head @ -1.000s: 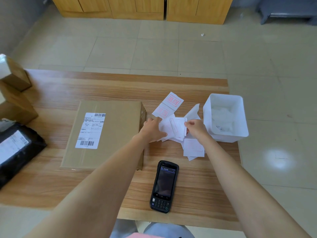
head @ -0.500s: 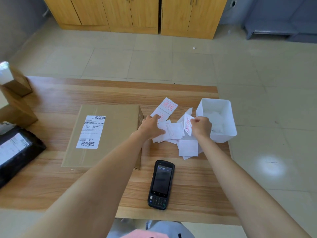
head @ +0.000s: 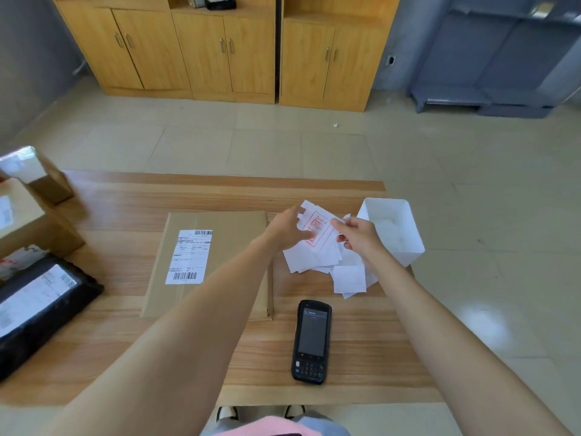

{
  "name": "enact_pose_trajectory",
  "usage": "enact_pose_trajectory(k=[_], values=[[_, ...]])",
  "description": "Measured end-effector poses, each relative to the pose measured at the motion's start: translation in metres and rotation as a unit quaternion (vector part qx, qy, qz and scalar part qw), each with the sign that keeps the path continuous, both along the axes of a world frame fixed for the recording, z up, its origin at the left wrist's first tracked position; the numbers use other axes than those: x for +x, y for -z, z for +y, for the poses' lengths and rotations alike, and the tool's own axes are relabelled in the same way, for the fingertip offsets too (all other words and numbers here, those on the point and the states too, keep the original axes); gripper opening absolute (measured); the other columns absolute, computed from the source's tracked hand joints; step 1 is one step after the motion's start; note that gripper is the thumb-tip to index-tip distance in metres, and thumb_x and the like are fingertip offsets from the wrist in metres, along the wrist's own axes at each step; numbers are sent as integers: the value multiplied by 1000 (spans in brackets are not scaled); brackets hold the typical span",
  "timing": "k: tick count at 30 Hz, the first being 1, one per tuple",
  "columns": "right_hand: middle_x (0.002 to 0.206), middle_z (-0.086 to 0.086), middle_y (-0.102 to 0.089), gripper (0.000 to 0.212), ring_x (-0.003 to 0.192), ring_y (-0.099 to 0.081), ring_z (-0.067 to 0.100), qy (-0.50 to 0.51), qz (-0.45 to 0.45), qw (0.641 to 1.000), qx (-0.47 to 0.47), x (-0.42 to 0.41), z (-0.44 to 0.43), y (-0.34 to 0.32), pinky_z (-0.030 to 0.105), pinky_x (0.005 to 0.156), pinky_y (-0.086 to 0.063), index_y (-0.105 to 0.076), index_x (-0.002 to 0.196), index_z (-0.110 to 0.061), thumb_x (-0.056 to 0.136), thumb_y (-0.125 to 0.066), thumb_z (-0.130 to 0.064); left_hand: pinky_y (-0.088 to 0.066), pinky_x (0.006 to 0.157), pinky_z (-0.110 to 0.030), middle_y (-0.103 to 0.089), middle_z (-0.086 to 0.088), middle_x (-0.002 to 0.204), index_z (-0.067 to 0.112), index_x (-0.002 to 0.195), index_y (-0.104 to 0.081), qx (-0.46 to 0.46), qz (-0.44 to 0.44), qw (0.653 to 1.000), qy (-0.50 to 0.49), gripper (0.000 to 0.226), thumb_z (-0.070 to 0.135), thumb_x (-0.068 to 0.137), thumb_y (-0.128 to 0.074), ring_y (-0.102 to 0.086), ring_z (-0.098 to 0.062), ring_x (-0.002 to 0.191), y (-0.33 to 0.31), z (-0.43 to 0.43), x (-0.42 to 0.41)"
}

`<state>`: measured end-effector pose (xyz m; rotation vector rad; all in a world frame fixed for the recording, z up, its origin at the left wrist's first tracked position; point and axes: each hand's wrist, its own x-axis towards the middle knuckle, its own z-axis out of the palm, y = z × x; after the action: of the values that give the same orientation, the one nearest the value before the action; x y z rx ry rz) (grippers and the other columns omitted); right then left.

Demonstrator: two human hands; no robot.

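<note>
A white label (head: 321, 228) with a red-framed mark is held just above the table (head: 157, 196), tilted. The left hand (head: 287, 229) holds its left edge and the right hand (head: 358, 236) pinches its right edge. Under it, loose white slips (head: 347, 278) lie fanned out, far right on the table.

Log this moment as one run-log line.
left grip: pinches red-stamped label | right grip: pinches same label | label: held over paper pile | scanner: lying on table
</note>
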<state>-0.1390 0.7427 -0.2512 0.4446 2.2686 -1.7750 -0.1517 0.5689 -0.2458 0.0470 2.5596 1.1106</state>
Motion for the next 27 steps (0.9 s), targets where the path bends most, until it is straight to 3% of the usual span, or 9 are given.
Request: enact_pose_trajectory(k=[3,6,8,11,14,20,27], values=[[78,-5,-61,23,63,-54,8,-17,3,1000,7,9,-17,-11,22,59,-36,-57,75,-14,94,-60,-27,-42,71,-27,-65,-7,110,5,116,-62,-3,40,999,-3,33,14,85,-68,-56,-20,92,-14,-17,2],[84,-8,-64,22,70,-58,7,-34,7,999,11,19,-29,-19,23,64,-39,-61,93,-10,95,-59,-32,-49,57,-23,-59,-2,80,6,98,-66,29,38,999,-20,12,9,86,-67,-55,-16,72,-28,-33,5],[88,-10,-64,19,75,-60,6,-39,14,999,-8,22,-34,-23,22,68,-40,-60,107,-16,94,-61,-28,-50,48,-16,-58,0,71,9,87,-63,56,28,998,-20,5,7,86,-67,-56,-12,60,-33,-43,7],[92,-12,-62,34,78,-56,7,-63,33,997,-39,23,-40,-32,18,65,-41,-55,124,-26,92,-63,-17,-53,54,-19,-65,-7,80,8,84,-63,86,14,996,-1,5,8,87,-67,-62,-15,61,-39,-54,10],[94,-5,-64,39,81,-50,13,-89,40,994,-46,22,-45,-37,20,63,-39,-55,129,-23,93,-61,-9,-57,67,-29,-67,-10,86,5,91,-65,108,4,994,2,4,9,89,-65,-64,-18,64,-42,-63,12],[99,9,-64,17,84,-56,19,-76,40,996,-18,22,-57,-41,29,71,-41,-65,103,-27,93,-60,-14,-54,81,-40,-66,-9,83,17,73,-58,115,4,993,-24,20,10,91,-61,-62,-18,62,-45,-77,17],[104,5,-64,16,86,-59,16,-68,35,996,-50,22,-72,-40,26,69,-45,-63,105,-31,93,-61,-20,-52,77,-38,-62,-8,77,14,69,-56,157,-9,986,-62,24,11,93,-58,-56,-25,71,-46,-90,20]])
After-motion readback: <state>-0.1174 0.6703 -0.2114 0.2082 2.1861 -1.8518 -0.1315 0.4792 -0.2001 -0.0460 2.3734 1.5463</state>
